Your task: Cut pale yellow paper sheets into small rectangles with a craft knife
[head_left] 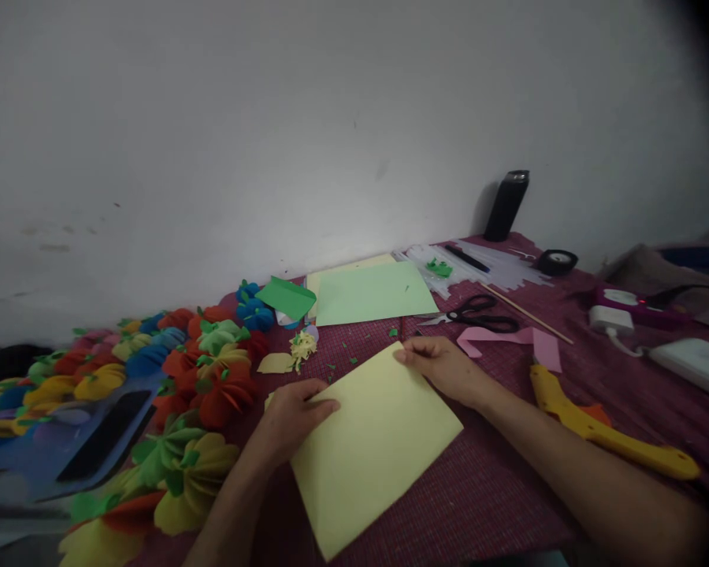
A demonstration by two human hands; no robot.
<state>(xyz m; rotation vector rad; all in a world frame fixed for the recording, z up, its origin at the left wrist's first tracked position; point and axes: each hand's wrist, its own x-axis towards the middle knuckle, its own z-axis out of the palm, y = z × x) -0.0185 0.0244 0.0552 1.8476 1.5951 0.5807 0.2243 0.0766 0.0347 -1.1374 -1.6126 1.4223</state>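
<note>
A pale yellow sheet of paper (378, 457) is held at a slant over the table, its near corner pointing toward me. My left hand (298, 413) grips its left edge, thumb on top and the fingers hidden beneath. At the far corner my right hand (440, 364) pinches the paper between thumb and fingers. Just beyond lie a small pile of yellow paper shreds (302, 348) and a cut yellow piece (276, 363). Black-handled scissors (478, 313) rest past my right hand, near a folded pink paper strip (499, 337).
Colourful paper pumpkins (224, 386) crowd the left side. Light green sheets (372, 293) and clear sticks (496, 264) lie by the wall. A black bottle (506, 206) stands at the back right. A yellow glue gun (608, 433) lies beside my right forearm, near a power strip (638, 303).
</note>
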